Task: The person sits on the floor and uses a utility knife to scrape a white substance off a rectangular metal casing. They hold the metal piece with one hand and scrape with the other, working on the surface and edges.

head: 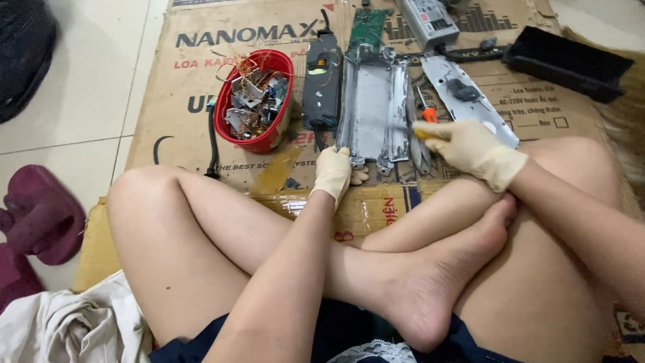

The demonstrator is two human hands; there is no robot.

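I sit cross-legged on flattened cardboard (201, 74). A grey metal chassis tray (373, 101) lies in front of me. My left hand (334, 171), in a cream glove, presses on the tray's near left corner. My right hand (467, 144), also gloved, is shut on a screwdriver with a yellow-orange handle (422, 133), its shaft pointing left at the tray's right rail. A second orange-handled screwdriver (427, 111) lies just beyond my right hand.
A red bowl (259, 138) of metal scraps and copper wire sits at the left. A dark elongated module (321, 81), green circuit board (368, 27), grey metal box (428, 21), silver plate (463, 94) and black tray (568, 62) surround the chassis. Maroon slippers (37, 215) and cloth (67, 329) lie left.
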